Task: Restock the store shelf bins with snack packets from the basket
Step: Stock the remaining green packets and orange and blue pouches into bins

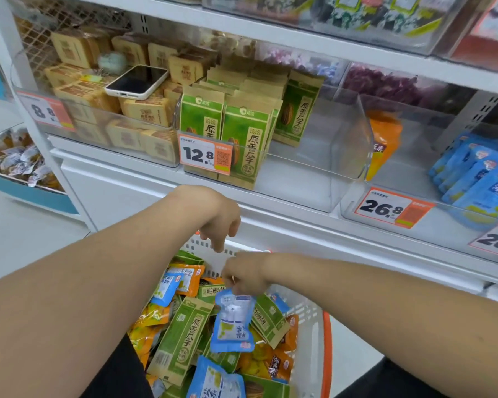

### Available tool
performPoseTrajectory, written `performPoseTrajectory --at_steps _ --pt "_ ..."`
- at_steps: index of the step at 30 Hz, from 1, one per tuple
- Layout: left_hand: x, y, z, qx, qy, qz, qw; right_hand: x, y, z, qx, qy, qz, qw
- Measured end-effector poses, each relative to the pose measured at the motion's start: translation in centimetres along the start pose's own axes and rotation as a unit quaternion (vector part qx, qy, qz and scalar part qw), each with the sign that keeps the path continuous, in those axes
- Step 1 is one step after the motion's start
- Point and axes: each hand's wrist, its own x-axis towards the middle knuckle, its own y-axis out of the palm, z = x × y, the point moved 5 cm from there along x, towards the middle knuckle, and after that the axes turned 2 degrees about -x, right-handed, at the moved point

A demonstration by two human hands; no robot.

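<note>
Shelf [285, 228]: white, above and behind the basket, carrying clear bins side by side.
Basket [311, 326]: white with an orange rim, directly below the shelf, filled with a loose heap of green, orange and blue packets.
Middle bin [314, 179]: above the basket; upright green packets [243, 139] fill its left part, the right part bare.
Right bin [414, 225]: right of the middle bin; holds blue packets [483, 182].
Left bin [98, 124]: left of the middle bin; tan packets with a phone [137, 81] lying on top.
Left hand [220, 218]: over the basket's far rim, fingers hanging loosely apart, holding nothing.
Right hand [246, 272]: just right of and below the left hand, fingertips pinched on the top edge of a blue packet.
Blue packet [233, 320]: hangs straight beneath the right hand, just above the heap in the basket.
</note>
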Motion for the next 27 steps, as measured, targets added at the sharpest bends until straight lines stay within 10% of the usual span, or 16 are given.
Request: performPoseTrajectory --at_steps 15,27 --pt "-5.1 -2.6 -3.7 -0.18 0.086 -0.022 0.98 -14.5 -10.8 -5.7 0.208 0.294 -0.14 0.922" --pt "-7.0 -8.7 -3.4 -0.586 0.165 -0.34 0.717 -22.4 -12.2 -6.4 0.575 0.256 -0.322 0.707"
